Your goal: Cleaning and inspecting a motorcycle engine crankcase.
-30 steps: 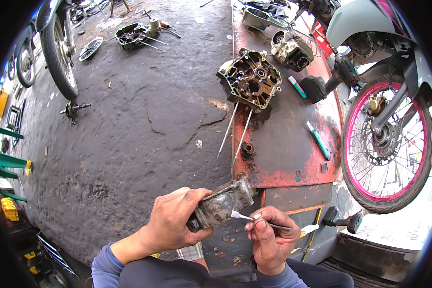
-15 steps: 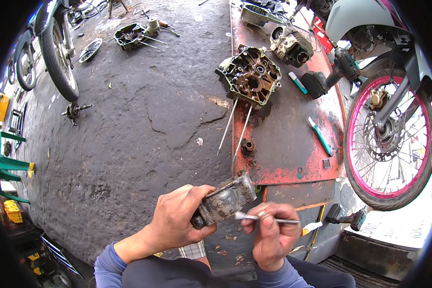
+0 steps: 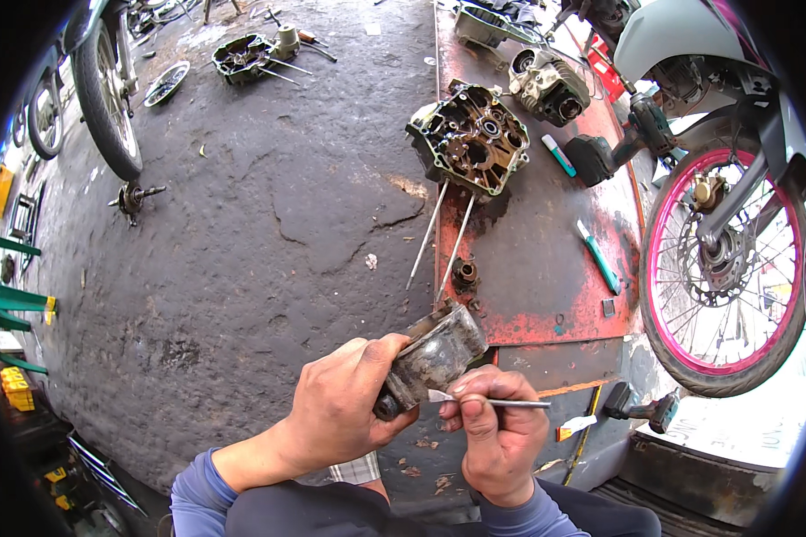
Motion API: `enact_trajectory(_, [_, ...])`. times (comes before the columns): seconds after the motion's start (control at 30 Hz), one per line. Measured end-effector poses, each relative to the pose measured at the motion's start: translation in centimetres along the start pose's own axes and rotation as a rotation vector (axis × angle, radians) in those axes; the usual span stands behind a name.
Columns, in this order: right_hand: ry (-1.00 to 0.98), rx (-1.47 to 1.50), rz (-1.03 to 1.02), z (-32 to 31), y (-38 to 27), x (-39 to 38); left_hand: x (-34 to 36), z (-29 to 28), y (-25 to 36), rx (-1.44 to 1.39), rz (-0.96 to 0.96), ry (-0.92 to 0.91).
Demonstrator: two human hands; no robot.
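Note:
A grimy grey metal engine part (image 3: 439, 347), boxy in shape, is gripped by my left hand (image 3: 349, 385), thumb underneath and fingers over its near left end. My right hand (image 3: 501, 430) pinches a thin metal scraper (image 3: 521, 404) with a flat, pale blade. The blade is at the lower side of the engine part; whether it touches the metal I cannot tell. Beyond my hands, an opened engine crankcase (image 3: 475, 139) with two long studs rests at the red plate's left edge. A small dark metal fitting (image 3: 465, 274) lies close to the stud ends.
The red-edged metal plate (image 3: 546, 286) carries a cylinder head (image 3: 551, 85), a cordless impact wrench (image 3: 622, 143) and two teal-and-white pens (image 3: 600, 258). A pink-rimmed motorcycle wheel (image 3: 725, 268) stands right. Near it are another cordless tool (image 3: 640, 405) and a paintbrush (image 3: 576, 428). Green stools (image 3: 13, 295) stand left.
My right hand has shifted left and slightly up, bringing the scraper's blade closer in against the engine part. My left hand and the part have moved a little to the right.

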State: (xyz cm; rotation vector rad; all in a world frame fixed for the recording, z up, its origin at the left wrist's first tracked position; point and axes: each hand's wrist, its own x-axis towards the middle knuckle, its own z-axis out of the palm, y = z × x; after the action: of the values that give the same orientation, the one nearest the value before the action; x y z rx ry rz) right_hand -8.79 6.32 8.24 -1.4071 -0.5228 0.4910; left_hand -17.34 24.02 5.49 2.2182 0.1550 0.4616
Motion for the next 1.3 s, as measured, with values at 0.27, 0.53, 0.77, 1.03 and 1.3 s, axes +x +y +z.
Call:
enact_trajectory(0.27, [0.104,-0.078,-0.206,-0.2,1.1,0.6,0.1,0.0,0.0,0.005,0.013,0.029])
enact_trajectory(0.53, [0.151,-0.21,-0.213,0.1,0.9,1.0,-0.1,0.0,-0.3,0.012,0.002,0.057])
enact_trajectory(0.77, [0.123,-0.284,-0.269,0.0,2.0,0.6,-0.1,-0.3,-0.3,-0.002,0.01,0.044])
enact_trajectory(1.03, [0.1,-0.165,-0.208,0.4,1.4,1.5,-0.5,-0.4,-0.8,0.014,-0.015,0.042])
enact_trajectory(1.3, [0.01,-0.203,-0.154,-0.6,-0.4,2.9,0.0,-0.5,-0.6,0.015,-0.008,0.057])
